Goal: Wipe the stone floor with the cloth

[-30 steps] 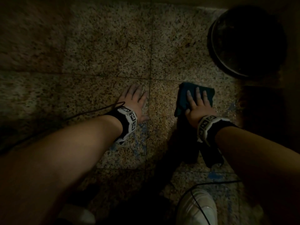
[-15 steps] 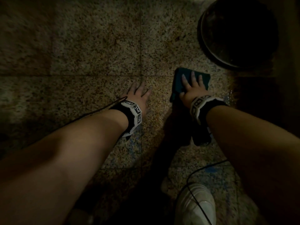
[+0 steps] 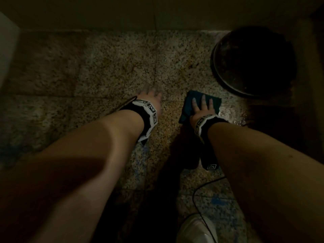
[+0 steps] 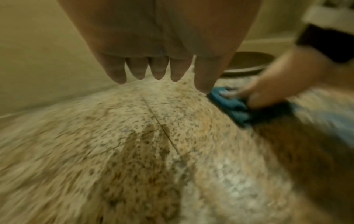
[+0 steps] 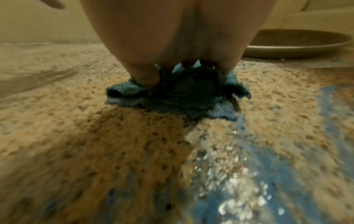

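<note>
A dark teal cloth [image 3: 188, 104] [image 4: 231, 106] [image 5: 178, 98] lies bunched on the speckled stone floor [image 3: 114, 67]. My right hand [image 3: 202, 106] [image 4: 268, 89] presses flat on top of it, fingers straight and spread. My left hand [image 3: 151, 95] [image 4: 162, 68] rests on the bare floor to the cloth's left, fingers extended, with the thumb close to the cloth's edge. A wet, shiny, blue-tinted patch [image 5: 229, 174] spreads on the floor just behind the cloth.
A dark round basin [image 3: 252, 62] [image 5: 298, 44] stands on the floor just beyond and right of the cloth. A pale wall base [image 3: 157, 18] runs along the far edge. My white shoe [image 3: 196, 228] and a black cable [image 3: 196, 195] lie near my right forearm.
Both hands have slid forward toward the wall and basin, the right one pushing the cloth along the floor. The wall base has come into view.
</note>
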A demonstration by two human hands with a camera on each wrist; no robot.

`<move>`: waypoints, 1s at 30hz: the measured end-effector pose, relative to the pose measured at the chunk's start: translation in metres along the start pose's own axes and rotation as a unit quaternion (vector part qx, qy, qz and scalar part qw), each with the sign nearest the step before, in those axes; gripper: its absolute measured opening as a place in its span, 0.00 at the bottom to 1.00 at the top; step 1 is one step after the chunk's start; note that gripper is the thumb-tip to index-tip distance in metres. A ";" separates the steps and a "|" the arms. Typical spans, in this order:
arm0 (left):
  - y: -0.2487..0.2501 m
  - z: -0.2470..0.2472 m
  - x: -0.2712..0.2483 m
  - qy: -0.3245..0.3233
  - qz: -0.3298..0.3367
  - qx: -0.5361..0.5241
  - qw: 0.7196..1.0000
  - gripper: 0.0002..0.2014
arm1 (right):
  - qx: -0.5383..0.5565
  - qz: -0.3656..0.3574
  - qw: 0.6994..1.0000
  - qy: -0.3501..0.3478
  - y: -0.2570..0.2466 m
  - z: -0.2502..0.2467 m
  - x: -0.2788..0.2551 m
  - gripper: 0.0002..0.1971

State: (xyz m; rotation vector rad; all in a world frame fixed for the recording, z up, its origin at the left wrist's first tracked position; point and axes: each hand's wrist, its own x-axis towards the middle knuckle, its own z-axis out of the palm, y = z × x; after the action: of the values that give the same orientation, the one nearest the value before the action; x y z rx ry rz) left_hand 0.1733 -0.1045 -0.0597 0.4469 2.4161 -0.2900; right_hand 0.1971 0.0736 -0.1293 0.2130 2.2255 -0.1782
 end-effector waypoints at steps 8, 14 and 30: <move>0.022 -0.006 0.001 -0.067 -0.038 0.036 0.996 0.37 | -0.021 -0.017 0.999 -0.030 0.005 -0.002 -0.018 0.44; 0.033 0.025 0.033 -0.056 -0.006 0.011 0.998 0.43 | 0.030 -0.034 0.995 0.086 0.004 0.021 0.004 0.31; 0.083 0.012 0.054 -0.079 0.068 0.092 0.990 0.52 | 0.009 -0.016 0.998 0.062 0.072 0.062 -0.037 0.31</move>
State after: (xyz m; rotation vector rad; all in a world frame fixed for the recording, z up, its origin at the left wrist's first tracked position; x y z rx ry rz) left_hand 0.1729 -0.0191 -0.1113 0.6432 2.2024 -0.4730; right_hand 0.2823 0.1281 -0.1417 0.2044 2.3525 -0.2079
